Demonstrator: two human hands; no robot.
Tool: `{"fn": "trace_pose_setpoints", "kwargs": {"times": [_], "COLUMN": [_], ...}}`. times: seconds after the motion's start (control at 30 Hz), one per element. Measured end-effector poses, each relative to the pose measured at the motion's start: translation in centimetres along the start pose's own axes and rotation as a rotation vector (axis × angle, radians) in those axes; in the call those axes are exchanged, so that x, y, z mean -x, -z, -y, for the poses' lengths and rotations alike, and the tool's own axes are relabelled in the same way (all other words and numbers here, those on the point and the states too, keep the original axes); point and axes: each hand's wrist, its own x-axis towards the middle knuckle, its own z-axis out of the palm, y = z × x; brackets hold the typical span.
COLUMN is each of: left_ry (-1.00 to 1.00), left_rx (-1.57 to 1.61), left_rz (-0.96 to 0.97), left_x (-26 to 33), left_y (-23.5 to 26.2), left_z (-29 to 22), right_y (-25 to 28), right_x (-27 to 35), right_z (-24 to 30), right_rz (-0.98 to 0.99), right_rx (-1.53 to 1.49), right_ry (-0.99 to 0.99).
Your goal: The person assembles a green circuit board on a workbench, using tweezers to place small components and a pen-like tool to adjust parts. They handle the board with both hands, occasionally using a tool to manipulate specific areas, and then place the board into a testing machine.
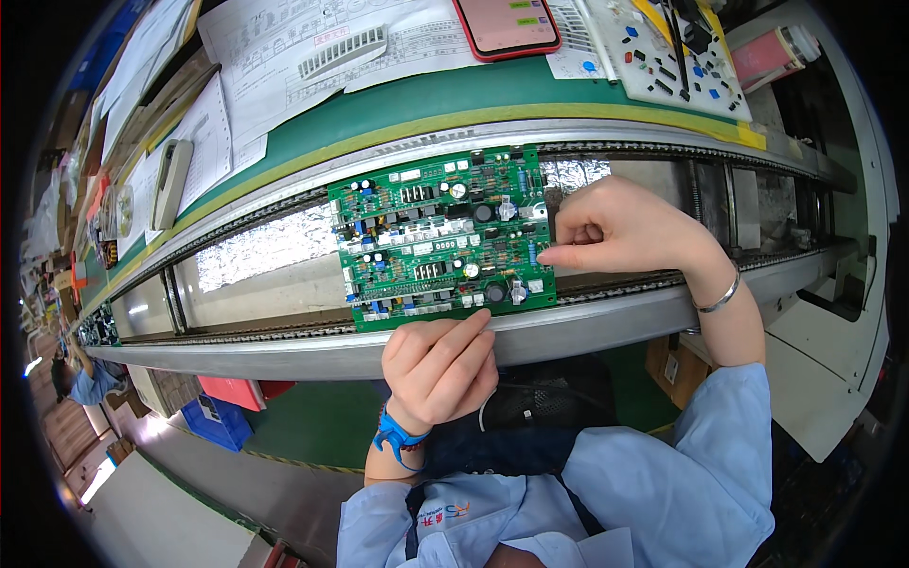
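Observation:
A green circuit board (pixel 445 237), packed with capacitors, connectors and other parts, lies across the two rails of a conveyor. At its near edge is my left hand (pixel 440 371), fingers curled together and a fingertip against the edge; whatever they hold, if anything, is hidden. My right hand (pixel 625 227) is bent in at the board's right end. Its thumb tip meets the board beside a small blue part (pixel 532 254), and the other fingers curl in a closed grip whose contents I cannot make out. A blue strap (pixel 396 437) circles my left wrist.
The near metal rail (pixel 246 360) runs left to right under my forearms. Beyond the far rail, a green bench (pixel 511 87) carries printed drawings (pixel 275 47), a red-edged phone (pixel 507 26) and a white tray of loose components (pixel 677 62). Far left, another person (pixel 90 381) is visible.

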Motion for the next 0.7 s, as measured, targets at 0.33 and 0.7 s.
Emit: {"fn": "trace_pose_setpoints", "kwargs": {"times": [0.33, 0.7], "left_ry": [0.003, -0.007], "left_rx": [0.008, 0.009], "left_rz": [0.005, 0.008], "left_x": [0.02, -0.01], "left_y": [0.05, -0.09], "left_z": [-0.02, 0.09], "right_y": [-0.12, -0.08], "right_x": [-0.36, -0.38], "right_z": [0.81, 0.10], "right_rz": [0.132, 0.179], "right_rx": [0.028, -0.010], "right_ry": [-0.109, -0.114]}}
